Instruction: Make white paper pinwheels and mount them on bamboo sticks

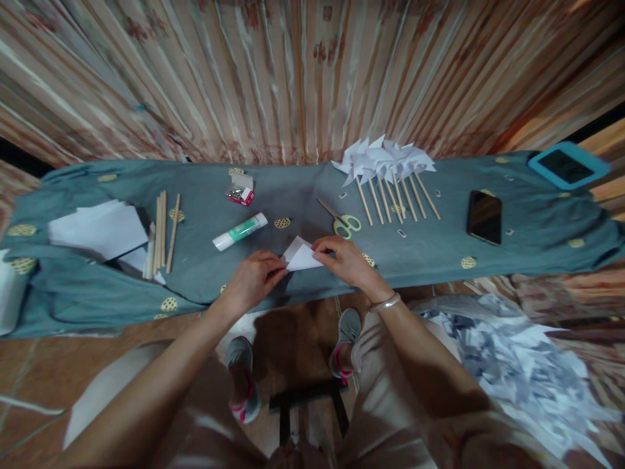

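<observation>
A small white sheet of paper [301, 255], folded over at a slant, is held just above the near edge of the cloth-covered table. My left hand [254, 277] pinches its left corner between thumb and fingers. At the right corner, my right hand [344, 259] is closed on the same paper, a bangle round its wrist. Beyond the right hand lie scissors [346, 225] with pale green handles. A glue stick [240, 232] with a green label rests on its side past the left hand.
Paper pinwheels [385, 159] on wooden sticks lie at the back right, near a phone [484, 217] and a blue-framed tablet [569, 166]. To the left are loose sticks [160, 231] and paper sheets [100, 228]. A small open box [241, 189] stands behind the glue. Paper pieces [517, 365] fill a bag at lower right.
</observation>
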Tool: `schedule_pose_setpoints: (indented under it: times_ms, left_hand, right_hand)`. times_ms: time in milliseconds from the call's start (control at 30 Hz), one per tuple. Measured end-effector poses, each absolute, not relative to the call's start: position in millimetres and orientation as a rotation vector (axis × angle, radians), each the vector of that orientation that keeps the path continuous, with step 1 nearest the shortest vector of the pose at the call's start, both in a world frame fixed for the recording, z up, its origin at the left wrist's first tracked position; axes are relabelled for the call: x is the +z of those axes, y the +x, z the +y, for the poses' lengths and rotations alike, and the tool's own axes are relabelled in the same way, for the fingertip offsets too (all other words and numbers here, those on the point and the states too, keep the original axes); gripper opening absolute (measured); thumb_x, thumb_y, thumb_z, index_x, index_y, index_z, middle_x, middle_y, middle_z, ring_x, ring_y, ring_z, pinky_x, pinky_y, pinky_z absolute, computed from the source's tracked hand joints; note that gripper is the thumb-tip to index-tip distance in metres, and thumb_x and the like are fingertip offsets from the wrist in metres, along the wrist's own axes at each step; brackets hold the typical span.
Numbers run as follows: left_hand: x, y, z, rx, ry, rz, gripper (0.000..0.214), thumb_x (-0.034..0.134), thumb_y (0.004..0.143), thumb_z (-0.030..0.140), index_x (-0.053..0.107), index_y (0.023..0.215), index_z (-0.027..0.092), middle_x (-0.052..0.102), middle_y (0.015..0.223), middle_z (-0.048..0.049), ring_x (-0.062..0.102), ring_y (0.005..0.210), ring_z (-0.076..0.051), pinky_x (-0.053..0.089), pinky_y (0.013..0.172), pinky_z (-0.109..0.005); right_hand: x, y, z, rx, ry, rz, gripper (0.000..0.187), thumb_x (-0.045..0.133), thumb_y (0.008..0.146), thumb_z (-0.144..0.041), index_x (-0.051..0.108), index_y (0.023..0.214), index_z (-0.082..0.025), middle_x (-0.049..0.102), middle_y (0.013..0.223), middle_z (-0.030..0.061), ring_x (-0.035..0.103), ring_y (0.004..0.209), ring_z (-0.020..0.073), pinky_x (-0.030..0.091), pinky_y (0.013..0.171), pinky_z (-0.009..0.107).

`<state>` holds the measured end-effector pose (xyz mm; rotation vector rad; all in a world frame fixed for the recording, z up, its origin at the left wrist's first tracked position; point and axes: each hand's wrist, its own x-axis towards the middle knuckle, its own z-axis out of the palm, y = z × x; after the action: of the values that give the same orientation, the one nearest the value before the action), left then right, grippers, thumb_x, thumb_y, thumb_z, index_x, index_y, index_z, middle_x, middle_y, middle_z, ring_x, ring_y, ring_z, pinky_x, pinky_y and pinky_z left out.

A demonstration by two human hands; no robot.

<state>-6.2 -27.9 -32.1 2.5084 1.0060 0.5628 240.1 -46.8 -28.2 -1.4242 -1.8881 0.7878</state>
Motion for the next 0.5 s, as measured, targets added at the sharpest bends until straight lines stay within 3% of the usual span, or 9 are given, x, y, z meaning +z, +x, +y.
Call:
schedule_pose_setpoints:
  times_ms: [233,367,500]
  left_hand:
    - [-22.5,-0.3,-41.0,0.804,2.667,0.898,0.027,0.048,0.101,0.025,0.067,0.118,0.016,0.071,0.116,-0.0117,0.067,0.105,-0.023,0.06,0.09,-0.04]
    - [-29.6,5.3,-49.2,0.713,2.734,0.705,0.034,0.047,0.1,0.016,0.06,0.131,0.017,0.064,0.135,-0.0131,0.057,0.132,-0.024,0.055,0.105,-0.044]
    - [-38.2,8.6,-56.8,0.552,2.808,0.692,0.037,0.046,0.099,0.015,0.056,0.135,0.013,0.058,0.144,-0.0161,0.05,0.14,-0.026,0.048,0.113,-0.048]
  right_hand:
    - [-33.9,234.1,-42.1,0.672,-1.495,-1.901,0.01,0.066,0.086,-0.016,0.07,0.078,-0.02,0.073,0.114,0.0092,0.065,0.111,0.0234,0.045,0.101,0.04]
    - [-41.1,230.5,-39.1,0.599,-1.53,-1.881,0.009,0.066,0.086,-0.019,0.071,0.079,-0.02,0.071,0.119,0.0109,0.063,0.117,0.026,0.044,0.105,0.045]
    - [-45.9,226.7,-36.8,0.543,-1.541,-1.866,0.01,0.066,0.086,-0.018,0.07,0.078,-0.021,0.071,0.117,0.0106,0.063,0.115,0.0261,0.044,0.105,0.046]
